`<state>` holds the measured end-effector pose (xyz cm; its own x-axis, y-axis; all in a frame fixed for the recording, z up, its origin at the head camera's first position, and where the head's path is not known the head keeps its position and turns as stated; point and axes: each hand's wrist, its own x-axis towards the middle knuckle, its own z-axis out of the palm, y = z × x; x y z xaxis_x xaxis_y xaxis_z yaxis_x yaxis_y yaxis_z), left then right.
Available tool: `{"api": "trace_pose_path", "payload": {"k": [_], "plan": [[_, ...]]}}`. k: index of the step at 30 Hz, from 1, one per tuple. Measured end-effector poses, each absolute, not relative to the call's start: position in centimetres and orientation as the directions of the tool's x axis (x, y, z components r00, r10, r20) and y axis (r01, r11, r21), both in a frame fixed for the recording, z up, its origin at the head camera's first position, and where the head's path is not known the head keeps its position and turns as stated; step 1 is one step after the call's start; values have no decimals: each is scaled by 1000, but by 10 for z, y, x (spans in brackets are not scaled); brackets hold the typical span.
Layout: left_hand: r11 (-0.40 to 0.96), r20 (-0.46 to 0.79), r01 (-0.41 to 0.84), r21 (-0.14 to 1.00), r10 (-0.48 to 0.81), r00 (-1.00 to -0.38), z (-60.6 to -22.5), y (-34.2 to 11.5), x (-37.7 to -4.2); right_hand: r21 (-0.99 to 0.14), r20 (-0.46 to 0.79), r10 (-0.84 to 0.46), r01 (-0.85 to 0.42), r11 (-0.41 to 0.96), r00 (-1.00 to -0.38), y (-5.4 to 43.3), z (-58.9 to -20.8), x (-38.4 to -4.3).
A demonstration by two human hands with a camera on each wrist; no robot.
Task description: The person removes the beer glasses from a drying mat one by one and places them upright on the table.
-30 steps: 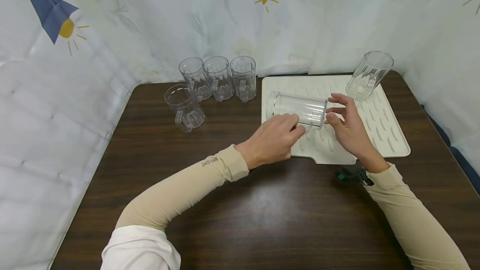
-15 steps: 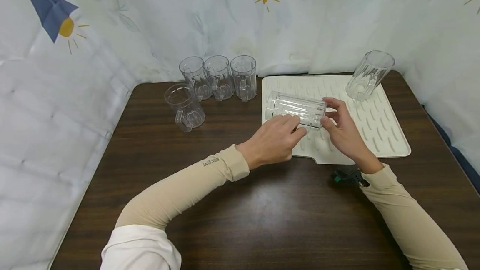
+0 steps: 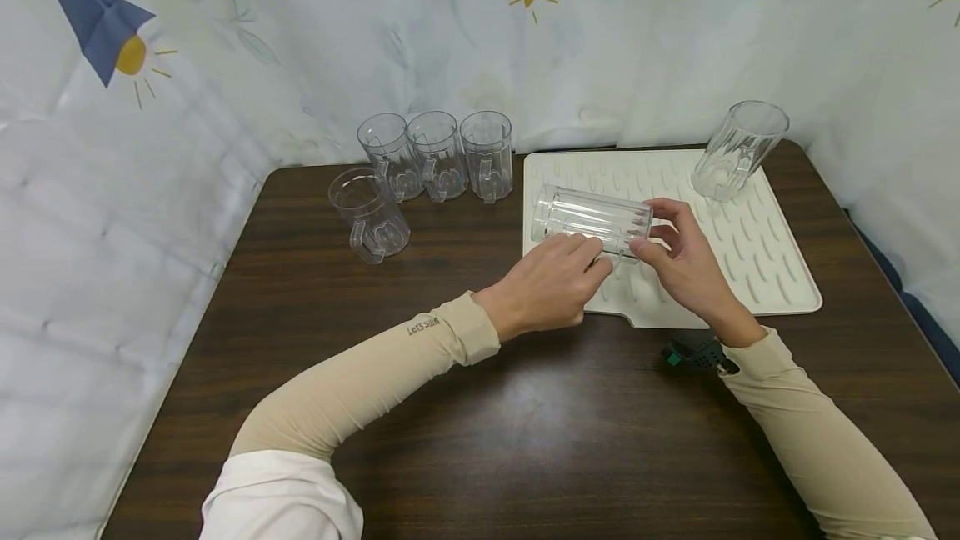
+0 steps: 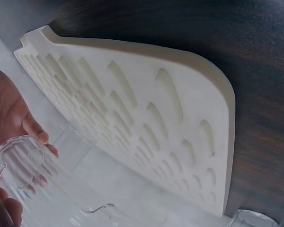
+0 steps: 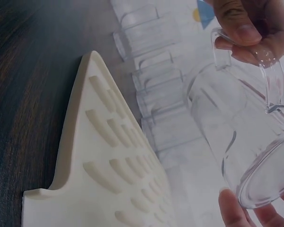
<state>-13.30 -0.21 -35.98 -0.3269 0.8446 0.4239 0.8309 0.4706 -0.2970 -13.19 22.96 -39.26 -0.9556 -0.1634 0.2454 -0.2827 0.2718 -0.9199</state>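
A clear ribbed mug (image 3: 592, 213) is held sideways over the white ridged mat (image 3: 757, 261), its mouth facing right. My left hand (image 3: 542, 286) grips the mug's handle (image 5: 274, 85), with thumb and fingers curled round it in the right wrist view. At the mouth end, my right hand (image 3: 693, 269) holds the rim between thumb and fingers. Some right fingers pass behind or inside the clear wall. On the mat's far right corner stands another clear mug (image 3: 738, 152).
Three clear mugs (image 3: 438, 158) stand side by side at the table's back edge, left of the mat. A further mug (image 3: 371, 219) stands in front of them. A white printed curtain (image 3: 450, 40) rises behind the dark wooden table (image 3: 525, 440).
My right hand has moved left from just off the mug's rim and now takes hold of it. The left hand and the mug stay nearly in place.
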Motion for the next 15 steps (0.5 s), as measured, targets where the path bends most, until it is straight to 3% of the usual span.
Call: {"api": "trace_pose_path", "payload": {"k": [15], "plan": [[479, 418, 819, -314, 845, -334, -359, -3, -132, -922, 325, -134, -345, 177, -936, 227, -393, -134]]}}
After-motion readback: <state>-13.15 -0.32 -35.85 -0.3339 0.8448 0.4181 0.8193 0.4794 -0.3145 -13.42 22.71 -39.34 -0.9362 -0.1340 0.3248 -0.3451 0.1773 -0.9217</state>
